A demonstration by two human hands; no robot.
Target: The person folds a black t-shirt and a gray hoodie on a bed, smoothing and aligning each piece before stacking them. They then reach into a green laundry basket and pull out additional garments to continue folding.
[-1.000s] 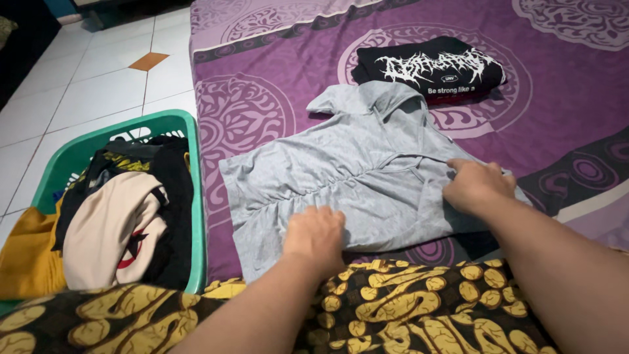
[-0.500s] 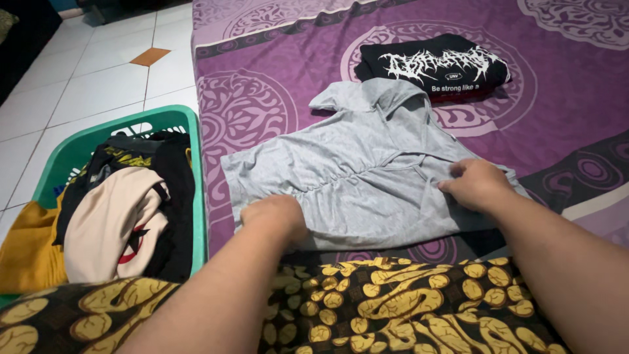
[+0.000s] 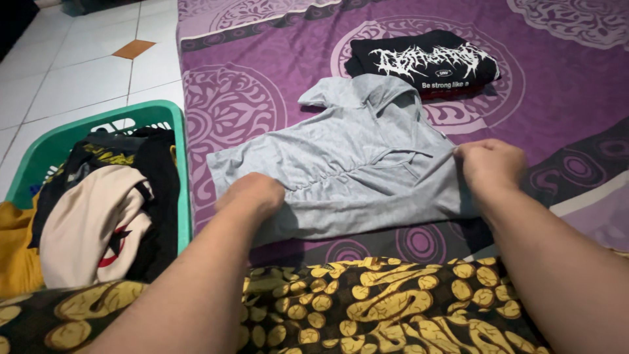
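Observation:
A light grey hooded garment (image 3: 341, 164) lies spread on a purple patterned bedsheet (image 3: 262, 72). My left hand (image 3: 252, 193) is closed on the garment's near left edge, knuckles up. My right hand (image 3: 491, 164) pinches the fabric at the garment's right side. The hood points toward the far side. Behind it rests a folded black shirt with white print (image 3: 422, 60).
A green laundry basket (image 3: 167, 131) full of clothes stands on the white tiled floor (image 3: 78, 72) to the left of the bed. A black and gold patterned cloth (image 3: 367, 308) covers my lap at the near edge.
My left hand slid left along the garment's near edge and gripped it. My right hand moved slightly right and closed on the fabric. The garment's lower part is drawn flatter.

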